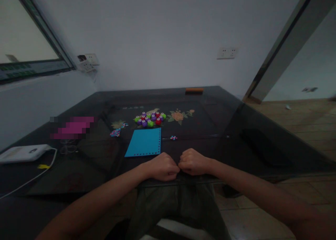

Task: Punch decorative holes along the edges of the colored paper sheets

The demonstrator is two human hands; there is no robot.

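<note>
Both my hands rest as fists on the near edge of the dark table, almost knuckle to knuckle. My left hand (pixel 163 166) is closed just below a blue sheet (pixel 144 142) with small holes along its right and near edges. My right hand (pixel 193 162) is closed beside it, and nothing shows in either fist. Beyond the sheet sits a cluster of small round green, purple and red pieces (pixel 149 119) with white eye-like spots. Tiny multicoloured bits (pixel 173 138) lie right of the sheet. More lie in a small pile (pixel 115 132) to its left.
A white device (pixel 25 153) with a cable is on the left, near a pixelated pink item (pixel 75 127). A brown block (pixel 194 90) lies at the table's far edge. A dark flat object (pixel 264 147) is on the right. The wall has a socket (pixel 227 53).
</note>
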